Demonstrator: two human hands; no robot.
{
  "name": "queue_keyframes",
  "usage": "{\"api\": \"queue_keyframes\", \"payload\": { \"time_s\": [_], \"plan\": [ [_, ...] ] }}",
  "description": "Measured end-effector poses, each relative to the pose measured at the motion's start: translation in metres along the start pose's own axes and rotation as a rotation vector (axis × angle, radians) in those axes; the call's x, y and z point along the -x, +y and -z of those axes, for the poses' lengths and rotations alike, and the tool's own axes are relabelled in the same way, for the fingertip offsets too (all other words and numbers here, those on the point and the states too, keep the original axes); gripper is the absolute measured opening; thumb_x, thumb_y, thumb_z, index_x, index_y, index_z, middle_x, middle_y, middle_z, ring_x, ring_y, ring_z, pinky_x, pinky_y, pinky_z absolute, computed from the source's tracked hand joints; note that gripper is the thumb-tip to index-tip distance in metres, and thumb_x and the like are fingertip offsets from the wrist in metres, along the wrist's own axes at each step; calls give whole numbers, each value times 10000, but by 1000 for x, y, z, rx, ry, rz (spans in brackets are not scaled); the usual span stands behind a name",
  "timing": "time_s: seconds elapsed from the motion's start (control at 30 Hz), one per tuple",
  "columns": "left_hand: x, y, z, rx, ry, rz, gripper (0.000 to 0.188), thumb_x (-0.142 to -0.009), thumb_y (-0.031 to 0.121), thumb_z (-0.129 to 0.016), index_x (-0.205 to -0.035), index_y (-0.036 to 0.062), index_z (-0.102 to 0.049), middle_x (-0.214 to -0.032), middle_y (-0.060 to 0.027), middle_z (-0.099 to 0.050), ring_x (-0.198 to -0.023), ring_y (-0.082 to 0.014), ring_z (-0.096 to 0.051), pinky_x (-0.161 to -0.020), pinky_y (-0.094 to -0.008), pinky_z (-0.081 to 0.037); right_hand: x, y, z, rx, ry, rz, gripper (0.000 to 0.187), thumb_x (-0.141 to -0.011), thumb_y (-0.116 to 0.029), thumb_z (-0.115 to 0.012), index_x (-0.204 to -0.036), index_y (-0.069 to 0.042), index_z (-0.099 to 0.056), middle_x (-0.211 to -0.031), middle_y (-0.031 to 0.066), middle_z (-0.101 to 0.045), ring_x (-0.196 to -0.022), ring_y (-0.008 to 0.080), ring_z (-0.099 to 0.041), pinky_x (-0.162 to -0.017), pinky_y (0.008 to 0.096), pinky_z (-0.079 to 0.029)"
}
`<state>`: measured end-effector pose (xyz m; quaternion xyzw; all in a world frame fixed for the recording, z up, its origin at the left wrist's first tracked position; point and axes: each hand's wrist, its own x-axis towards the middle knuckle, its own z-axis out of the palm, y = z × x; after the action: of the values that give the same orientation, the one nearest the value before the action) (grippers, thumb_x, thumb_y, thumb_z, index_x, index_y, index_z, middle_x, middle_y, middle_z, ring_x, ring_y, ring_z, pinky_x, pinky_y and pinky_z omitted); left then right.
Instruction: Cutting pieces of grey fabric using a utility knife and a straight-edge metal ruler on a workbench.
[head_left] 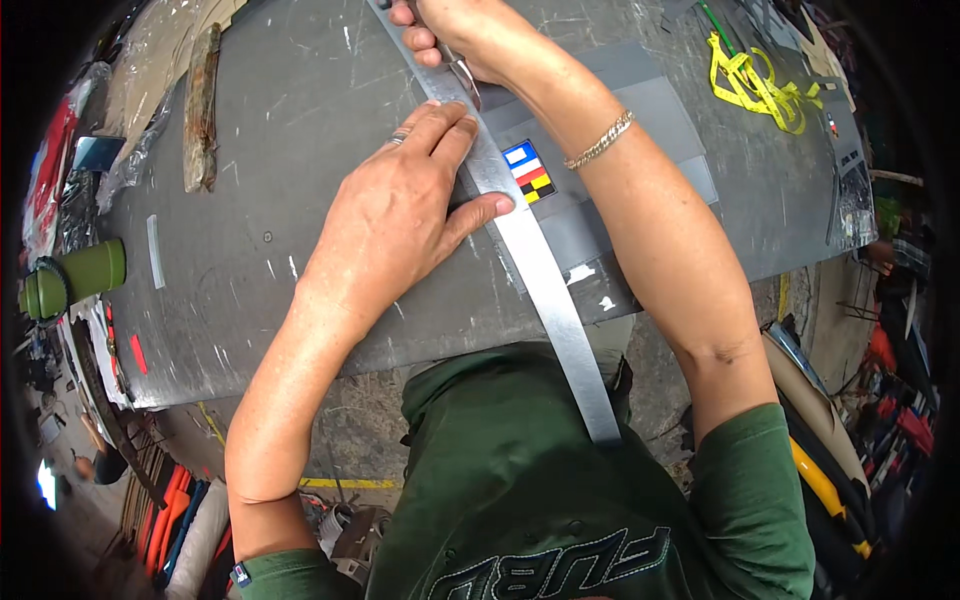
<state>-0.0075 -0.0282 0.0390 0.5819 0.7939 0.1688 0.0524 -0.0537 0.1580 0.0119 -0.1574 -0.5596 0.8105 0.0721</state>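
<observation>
A long metal straightedge (pixel 545 275) slants across the grey table, its near end reaching past the edge over my green shirt. My left hand (pixel 400 200) presses down on it, thumb and fingers spread; a ring is on one finger. Farther up, my right hand (pixel 440 38) is closed round what looks like a knife (pixel 463 82), whose shiny pointed blade lies by the straightedge's right side. Its handle is mostly hidden. Beneath the straightedge and my right forearm lies grey sheet material (pixel 645 120) bearing a small patch of coloured flags (pixel 528 172).
A yellow measuring tape (pixel 760 90) lies tangled at the table's far right. A rough wooden stick (pixel 202 110) lies at far left, near plastic wrapping. At the left edge sits a green bottle (pixel 85 277). Material rolls (pixel 185 530) stand below the table.
</observation>
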Motion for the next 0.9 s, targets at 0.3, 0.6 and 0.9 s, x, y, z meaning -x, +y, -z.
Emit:
{"api": "queue_keyframes", "payload": {
  "time_s": [0.3, 0.6, 0.9],
  "plan": [
    [1, -1, -2, -45, 29, -21, 628, -874, 400, -774, -1274, -53, -601, -1315, -165, -602, -1236, -332, -619, -993, -415, -561, -5, 11, 6, 57, 111, 64, 590, -1071, -588, -373, -872, -66, -561, -615, 8, -467, -400, 139, -416, -353, 309, -341],
    [0, -2, -3, -55, 29, -34, 644, -880, 403, -767, -1295, -58, -592, -1319, -177, -598, -1273, -337, -597, -1013, -411, -553, -9, 18, 10, 1, 95, 62, 609, -1065, -607, -387, -871, -63, -580, -605, 1, -462, -403, 130, -415, -358, 304, -351],
    [3, -5, -7, -36, 19, -6, 682, -893, 465, -752, -1354, -11, -592, -1424, -176, -568, -1254, -374, -620, -1033, -449, -535, -29, 49, 13, 68, 77, 144, 607, -1071, -603, -366, -841, -84, -581, -577, -17, -448, -402, 121, -407, -355, 299, -342]
  ]
}}
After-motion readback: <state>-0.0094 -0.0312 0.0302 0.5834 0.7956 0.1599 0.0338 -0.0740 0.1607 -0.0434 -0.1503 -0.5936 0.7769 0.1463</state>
